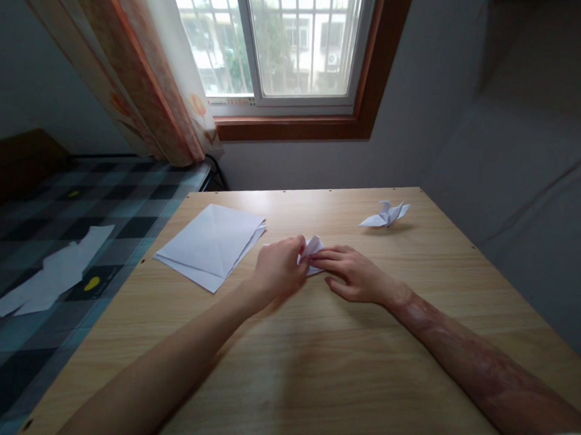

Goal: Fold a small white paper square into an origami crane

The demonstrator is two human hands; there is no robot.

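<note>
A small piece of folded white paper is on the wooden table, between my two hands and partly covered by them. My left hand is closed, with its fingers gripping the paper's left side. From the right, my right hand lays its stretched fingers flat on the paper, the thumb set apart below. A finished white paper crane stands near the table's far right corner. To the left of my left hand lies a stack of square white paper sheets, the top one creased.
Left of the table is a bed with a checked sheet, and cut white paper scraps lie on it. Beyond the table are a window with a brown frame and an orange patterned curtain. A grey wall stands at the right.
</note>
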